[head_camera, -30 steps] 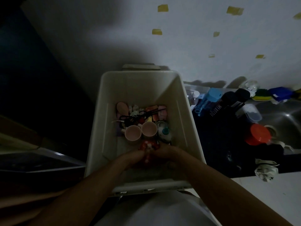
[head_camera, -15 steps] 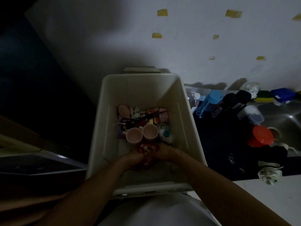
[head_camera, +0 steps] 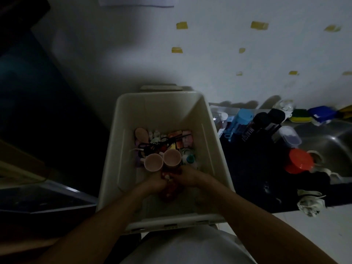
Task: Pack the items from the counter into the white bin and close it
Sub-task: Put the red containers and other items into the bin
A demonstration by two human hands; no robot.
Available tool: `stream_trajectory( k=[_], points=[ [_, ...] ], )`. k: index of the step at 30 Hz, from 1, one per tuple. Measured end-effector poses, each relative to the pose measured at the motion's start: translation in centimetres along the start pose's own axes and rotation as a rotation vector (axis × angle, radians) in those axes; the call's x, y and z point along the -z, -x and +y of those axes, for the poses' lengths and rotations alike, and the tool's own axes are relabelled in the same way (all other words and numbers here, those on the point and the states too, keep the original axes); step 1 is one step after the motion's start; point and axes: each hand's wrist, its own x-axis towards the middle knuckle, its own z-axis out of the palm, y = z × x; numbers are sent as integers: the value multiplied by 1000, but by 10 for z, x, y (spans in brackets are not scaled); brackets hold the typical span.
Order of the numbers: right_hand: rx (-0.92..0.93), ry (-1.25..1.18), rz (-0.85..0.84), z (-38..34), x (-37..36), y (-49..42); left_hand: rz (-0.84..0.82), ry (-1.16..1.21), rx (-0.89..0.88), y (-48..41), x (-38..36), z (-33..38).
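Head view: left hand [head_camera: 152,184] and right hand [head_camera: 187,178] gripped a red patterned item [head_camera: 169,189] inside the white bin [head_camera: 162,103], which likely needed setting down and releasing next.

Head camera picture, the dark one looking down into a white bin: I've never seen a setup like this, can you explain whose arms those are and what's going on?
There is no machine: a person wears a camera on the head, so this one picture looks down along their own arms. The left hand and right hand meet inside the open white bin and together hold a red item, too dark to identify. Behind it stand two pink cups, with scissors and small packets beyond. To the right, the dark counter holds bottles, with an orange lid near a metal sink.
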Motion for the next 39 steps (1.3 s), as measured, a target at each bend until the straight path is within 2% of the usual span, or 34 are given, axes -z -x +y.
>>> stream_trajectory(
  k=[7,13,18,23,28,39],
  points=[
    [111,-227,172,-30,45,26,228,116,-1,-14,19,39],
    [236,-238,307,-32,86,47,363,259,-191,-10,31,82],
    [384,-403,414,-18,124,71,432,369,-334,-2,29,136],
    [451,-579,614,12,164,98,411,432,-445,-12,2,191],
    [361,-649,795,76,195,127,332,349,-516,-38,-42,235],
    [187,-664,910,210,226,175,166,296,-515,-88,-144,302]
  ],
)
